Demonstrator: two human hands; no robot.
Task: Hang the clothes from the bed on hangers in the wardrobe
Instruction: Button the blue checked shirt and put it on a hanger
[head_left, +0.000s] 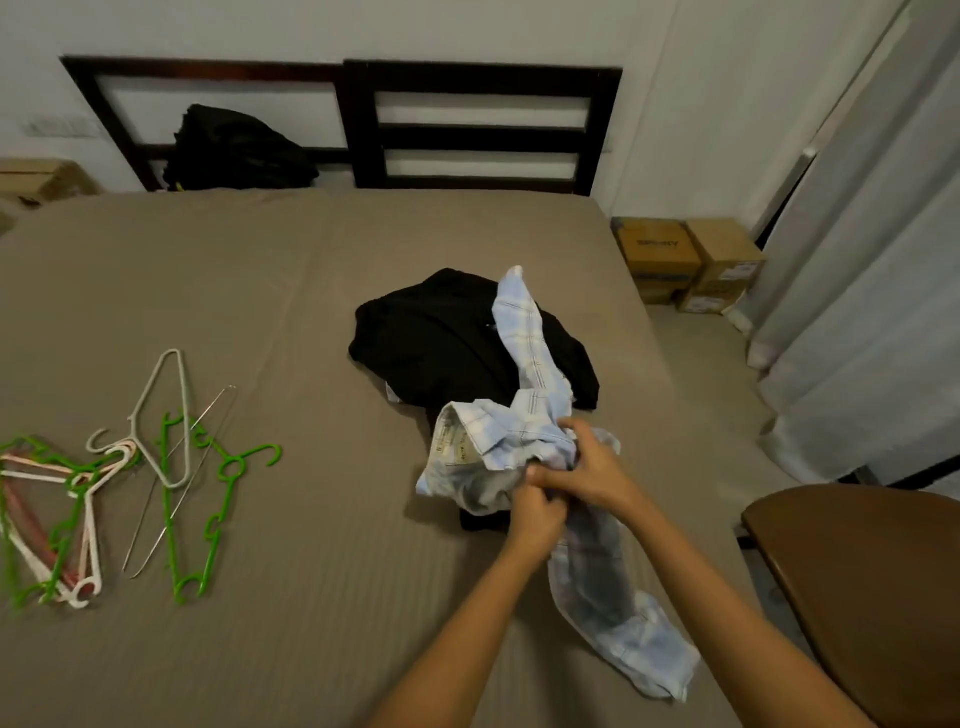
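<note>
Head view: the left hand (537, 514) and right hand (592, 470), touching each other, both gripped the bunched plaid shirt (524, 358) on the bed (311, 312). Black clothes (441, 338) lay just beyond the hands, under one shirt sleeve; hangers (171, 467) lay well to their left.

A bedroom in a home

A wide bed (260, 312) under a taupe fitted sheet fills the room, backed by a dark wooden slatted headboard (483, 78) against a plain pale wall (467, 31). Loose dark clothes (441, 338) and a pale checked shirt (524, 332) lie on the sheet, with plastic and wire hangers (167, 519) scattered well apart from them. A black bag (234, 150) leans at the headboard, cardboard boxes (685, 260) sit on the floor beside the bed, long pale curtains (883, 312) hang to the floor, and a brown chair (872, 571) stands near the bed's edge.
</note>
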